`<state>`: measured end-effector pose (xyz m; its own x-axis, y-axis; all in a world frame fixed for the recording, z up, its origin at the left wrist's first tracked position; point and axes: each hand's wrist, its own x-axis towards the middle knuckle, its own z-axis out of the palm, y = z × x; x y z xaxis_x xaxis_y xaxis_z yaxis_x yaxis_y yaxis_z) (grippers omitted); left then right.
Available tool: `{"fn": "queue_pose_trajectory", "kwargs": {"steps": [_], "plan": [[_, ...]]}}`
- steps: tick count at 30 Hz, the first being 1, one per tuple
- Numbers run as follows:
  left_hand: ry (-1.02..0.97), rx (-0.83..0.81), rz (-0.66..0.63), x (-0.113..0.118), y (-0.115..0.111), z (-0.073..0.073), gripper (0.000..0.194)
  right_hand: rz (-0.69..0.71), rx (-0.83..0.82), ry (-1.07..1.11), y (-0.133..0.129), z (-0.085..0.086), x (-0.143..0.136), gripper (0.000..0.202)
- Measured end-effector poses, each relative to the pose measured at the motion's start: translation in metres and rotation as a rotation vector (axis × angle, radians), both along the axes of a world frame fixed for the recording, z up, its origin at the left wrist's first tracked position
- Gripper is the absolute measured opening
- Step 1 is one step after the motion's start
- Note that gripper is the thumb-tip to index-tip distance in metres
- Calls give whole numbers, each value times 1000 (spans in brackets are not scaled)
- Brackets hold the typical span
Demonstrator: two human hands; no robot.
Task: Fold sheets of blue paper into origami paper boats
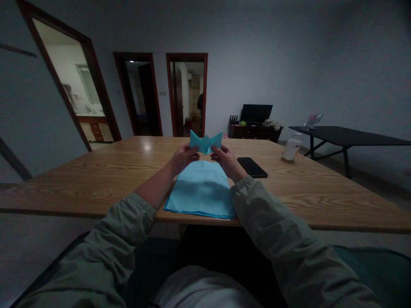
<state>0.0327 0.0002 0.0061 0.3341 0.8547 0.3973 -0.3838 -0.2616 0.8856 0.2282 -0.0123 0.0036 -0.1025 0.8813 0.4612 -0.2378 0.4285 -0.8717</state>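
Note:
Between my two hands is a folded piece of blue paper, held up above the table, with a pointed tip at each side and a smaller peak in the middle. My left hand pinches its left part with the thumb in front. On its right part, my right hand grips in the same way. Under my hands a stack of flat blue paper sheets, with faint creases in the top one, lies near the table's front edge.
A black phone lies on the wooden table, right of the stack. Farther right stands a white bottle. Beyond are a black table and a cabinet with a dark screen. A person is partly visible in the middle doorway.

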Motion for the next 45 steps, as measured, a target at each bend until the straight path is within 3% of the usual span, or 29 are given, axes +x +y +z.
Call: {"fn": "queue_pose_trajectory", "kwargs": {"steps": [5, 11, 25, 35, 39, 45], "plan": [[47, 12, 41, -1, -2, 1, 40, 39, 24, 39, 0, 2, 2, 41], [-31, 33, 23, 0, 1, 3, 40, 101, 3, 18, -3, 2, 2, 42], [157, 63, 261, -1, 9, -3, 43, -141, 94, -142, 9, -5, 3, 45], [102, 20, 112, -2, 6, -4, 42, -55, 135, -379, 4, -5, 6, 45], [152, 31, 117, -1, 6, -4, 45, -32, 70, -327, 7, -7, 6, 48], [111, 8, 100, 0, 5, -4, 54, -49, 126, -279, 17, -12, 8, 49]]}}
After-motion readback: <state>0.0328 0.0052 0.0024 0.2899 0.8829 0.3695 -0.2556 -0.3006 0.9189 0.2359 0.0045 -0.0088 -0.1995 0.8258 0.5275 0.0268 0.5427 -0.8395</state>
